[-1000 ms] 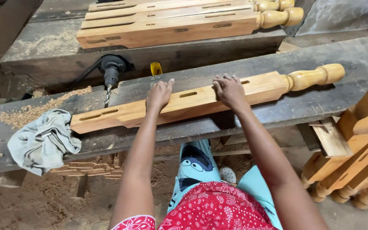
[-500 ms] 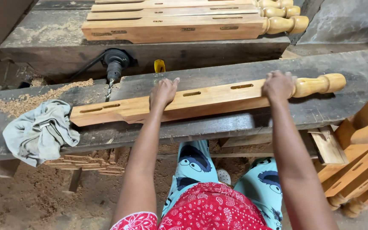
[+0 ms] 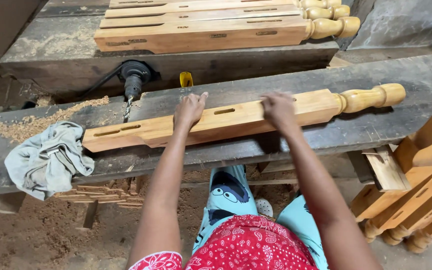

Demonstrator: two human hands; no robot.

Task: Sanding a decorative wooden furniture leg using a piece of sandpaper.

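**Both hands flat on the furniture leg at the bench**

From my seat at the feed, starting at the far left, I see a heap of sawdust (image 3: 23,127) on the dark workbench (image 3: 426,80), and just in front of it a crumpled grey rag (image 3: 46,157) draped over the bench edge. Next along, a black drill (image 3: 133,80) lies behind the bench, its bit pointing down toward the near end of the wooden leg (image 3: 236,117). A small yellow thing (image 3: 186,79) stands just past the drill; I cannot tell what it is.

The leg lies lengthwise across the bench, slotted end left, turned knob end right. My left hand (image 3: 190,109) rests on its top with fingers loosely spread, gripping nothing. My right hand (image 3: 278,109) presses down further along, fingers curled over the far edge.

Behind, on a second beam, a stack of similar legs (image 3: 216,25) lies side by side. At the far right, more legs (image 3: 416,195) lean below the bench.
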